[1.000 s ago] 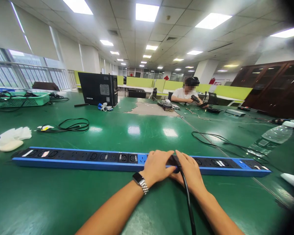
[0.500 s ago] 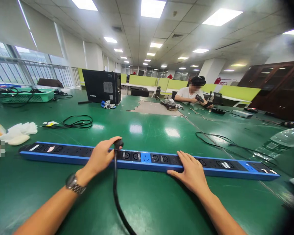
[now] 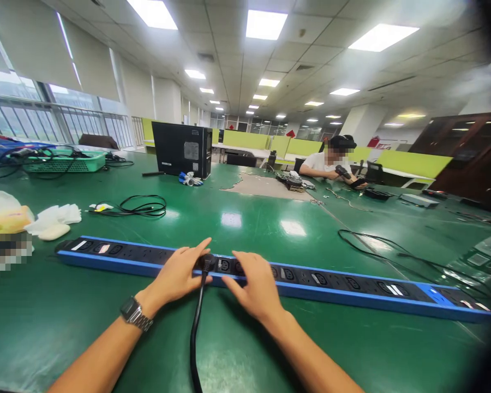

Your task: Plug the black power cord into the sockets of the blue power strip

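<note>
Long blue-edged strip of black power sockets (image 3: 335, 296) lies across the green glossy tabletop (image 3: 65, 322), one strip in all. One black moulded plug (image 3: 207, 263) stands at the strip's sockets, left of its middle, with one thick black cord (image 3: 193, 338) running from it toward the near side. The left hand (image 3: 175, 277), its wrist in one silver-banded watch (image 3: 133, 311), has thumb and index finger apart around the plug; whether they touch it cannot be told. The right hand (image 3: 254, 285) lies over the strip just right of the plug, fingers and thumb parted. Beyond the strip are two loose black cables, one coiled (image 3: 145, 212) past its left half, one looped (image 3: 370, 234) past its right, plus one black computer tower (image 3: 180, 148), one green basket (image 3: 76, 162) and one person (image 3: 319, 164). Both hands hide some sockets; how far the plug is seated is unclear. The cord's lower end is cut off, as is one clear bottle (image 3: 480, 259) beyond the strip's right end.
</note>
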The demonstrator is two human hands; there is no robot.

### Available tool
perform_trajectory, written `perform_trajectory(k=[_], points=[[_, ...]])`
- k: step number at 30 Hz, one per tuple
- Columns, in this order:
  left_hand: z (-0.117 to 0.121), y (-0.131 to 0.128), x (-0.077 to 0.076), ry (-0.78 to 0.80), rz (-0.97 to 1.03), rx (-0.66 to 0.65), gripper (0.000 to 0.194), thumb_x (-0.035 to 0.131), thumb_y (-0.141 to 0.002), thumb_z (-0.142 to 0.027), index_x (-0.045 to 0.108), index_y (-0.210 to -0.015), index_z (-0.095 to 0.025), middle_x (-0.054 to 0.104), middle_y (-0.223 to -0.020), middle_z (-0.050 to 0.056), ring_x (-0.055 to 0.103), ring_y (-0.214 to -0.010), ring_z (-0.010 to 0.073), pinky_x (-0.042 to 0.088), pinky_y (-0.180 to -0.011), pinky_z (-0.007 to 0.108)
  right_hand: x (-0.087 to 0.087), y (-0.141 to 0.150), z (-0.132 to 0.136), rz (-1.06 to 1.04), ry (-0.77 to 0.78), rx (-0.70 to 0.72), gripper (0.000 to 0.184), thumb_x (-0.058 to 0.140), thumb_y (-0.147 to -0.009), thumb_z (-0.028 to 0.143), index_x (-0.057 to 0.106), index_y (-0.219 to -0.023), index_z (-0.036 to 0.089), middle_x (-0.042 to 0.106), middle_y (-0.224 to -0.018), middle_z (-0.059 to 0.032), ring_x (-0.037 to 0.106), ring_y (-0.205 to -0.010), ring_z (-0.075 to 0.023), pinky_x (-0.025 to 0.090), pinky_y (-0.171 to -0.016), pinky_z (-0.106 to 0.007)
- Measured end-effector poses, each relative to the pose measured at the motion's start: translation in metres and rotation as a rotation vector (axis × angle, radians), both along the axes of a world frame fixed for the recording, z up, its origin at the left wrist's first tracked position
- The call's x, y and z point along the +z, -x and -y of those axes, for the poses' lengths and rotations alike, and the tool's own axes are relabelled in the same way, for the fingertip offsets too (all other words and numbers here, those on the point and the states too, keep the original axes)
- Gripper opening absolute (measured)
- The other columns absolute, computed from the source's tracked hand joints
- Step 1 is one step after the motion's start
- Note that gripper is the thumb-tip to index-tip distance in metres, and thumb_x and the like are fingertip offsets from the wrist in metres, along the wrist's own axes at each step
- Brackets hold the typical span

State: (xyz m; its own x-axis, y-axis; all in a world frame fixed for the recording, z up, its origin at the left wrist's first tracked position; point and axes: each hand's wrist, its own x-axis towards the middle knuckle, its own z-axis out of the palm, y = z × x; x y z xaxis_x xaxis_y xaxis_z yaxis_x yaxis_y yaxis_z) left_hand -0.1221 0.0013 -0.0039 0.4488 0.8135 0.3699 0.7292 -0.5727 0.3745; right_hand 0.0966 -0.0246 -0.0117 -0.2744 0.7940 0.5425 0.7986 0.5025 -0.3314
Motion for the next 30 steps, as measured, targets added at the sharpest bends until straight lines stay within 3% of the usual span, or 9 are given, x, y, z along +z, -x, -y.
perform_trajectory(k=[2, 5, 7, 11, 15, 17, 21, 26, 30], points=[[0.002, -0.001, 0.0, -0.012, -0.031, 0.03, 0.093, 0.066, -0.071, -0.022, 0.019, -0.151, -0.023, 0.061, -0.13, 0.009, 0.057, -0.114, 0.0263, 0.041, -0.1, 0.042, 0.003, 0.032, -0.008, -0.036, 0.056, 0.037, 0.048, 0.063, -0.082, 0.037, 0.056, -0.126, 0.02, 0.065, -0.12, -0.0091, 0.055, -0.109, -0.027, 0.042, -0.096, -0.044], [0.002, -0.003, -0.002, -0.026, -0.054, 0.06, 0.094, 0.059, -0.071, -0.013, 0.013, -0.152, -0.023, 0.065, -0.12, 0.008, 0.06, -0.106, 0.0251, 0.044, -0.096, 0.039, 0.004, 0.062, -0.016, -0.119, 0.1, 0.059, 0.035, 0.06, -0.085, 0.031, 0.06, -0.119, 0.026, 0.069, -0.111, -0.0038, 0.058, -0.101, -0.0241, 0.044, -0.09, -0.041], [0.001, -0.003, -0.004, -0.022, -0.053, 0.059, 0.094, 0.061, -0.073, -0.016, 0.011, -0.152, -0.023, 0.065, -0.12, 0.008, 0.06, -0.107, 0.0254, 0.043, -0.096, 0.039, 0.005, 0.063, -0.019, -0.25, 0.055, 0.035, 0.027, 0.057, -0.087, 0.031, 0.062, -0.113, 0.026, 0.07, -0.108, -0.0033, 0.059, -0.098, -0.022, 0.044, -0.088, -0.039], [-0.001, -0.002, -0.005, 0.012, -0.056, 0.087, 0.103, 0.073, -0.072, -0.036, 0.009, -0.152, -0.024, 0.062, -0.129, 0.009, 0.056, -0.114, 0.0281, 0.041, -0.099, 0.042, 0.005, 0.017, -0.019, -0.392, -0.067, -0.072, 0.031, 0.054, -0.089, 0.04, 0.062, -0.114, 0.023, 0.069, -0.106, -0.0073, 0.06, -0.098, -0.0227, 0.044, -0.09, -0.039], [-0.001, -0.002, -0.005, 0.02, -0.054, 0.11, 0.104, 0.075, -0.071, -0.043, 0.012, -0.152, -0.024, 0.063, -0.128, 0.008, 0.057, -0.112, 0.0284, 0.041, -0.098, 0.042, -0.006, -0.048, -0.016, -0.297, 0.052, -0.208, 0.036, 0.052, -0.088, 0.048, 0.064, -0.109, 0.022, 0.069, -0.097, -0.0099, 0.062, -0.089, -0.0247, 0.047, -0.084, -0.041], [-0.001, -0.004, -0.005, 0.012, -0.024, 0.118, 0.1, 0.074, -0.073, -0.045, 0.015, -0.151, -0.024, 0.064, -0.126, 0.008, 0.058, -0.112, 0.0286, 0.041, -0.099, 0.044, -0.012, -0.064, -0.013, -0.247, 0.095, -0.178, 0.035, 0.052, -0.088, 0.048, 0.065, -0.108, 0.023, 0.069, -0.097, -0.0093, 0.062, -0.089, -0.0243, 0.048, -0.084, -0.041], [0.002, -0.016, -0.005, 0.0, 0.084, 0.067, 0.086, 0.07, -0.077, -0.041, 0.026, -0.148, -0.025, 0.065, -0.125, 0.008, 0.057, -0.115, 0.0276, 0.042, -0.1, 0.044, -0.012, -0.06, -0.009, -0.163, 0.088, -0.078, 0.029, 0.053, -0.089, 0.042, 0.063, -0.11, 0.025, 0.069, -0.102, -0.008, 0.062, -0.093, -0.0235, 0.047, -0.086, -0.04], [0.005, -0.052, -0.001, 0.052, 0.186, -0.094, 0.068, 0.072, -0.077, -0.034, 0.045, -0.138, -0.024, 0.064, -0.125, 0.009, 0.058, -0.114, 0.0263, 0.042, -0.101, 0.043, -0.001, -0.049, -0.008, -0.049, 0.089, -0.077, 0.027, 0.056, -0.089, 0.035, 0.061, -0.112, 0.024, 0.07, -0.101, -0.0068, 0.061, -0.093, -0.0238, 0.045, -0.086, -0.04], [0.002, -0.08, 0.0, 0.091, 0.256, -0.14, 0.059, 0.071, -0.078, -0.031, 0.05, -0.133, -0.022, 0.064, -0.125, 0.008, 0.059, -0.113, 0.0242, 0.044, -0.101, 0.04, -0.003, -0.058, -0.008, -0.096, 0.125, -0.077, 0.027, 0.055, -0.089, 0.037, 0.061, -0.111, 0.023, 0.07, -0.101, -0.0069, 0.062, -0.093, -0.023, 0.046, -0.087, -0.039]])
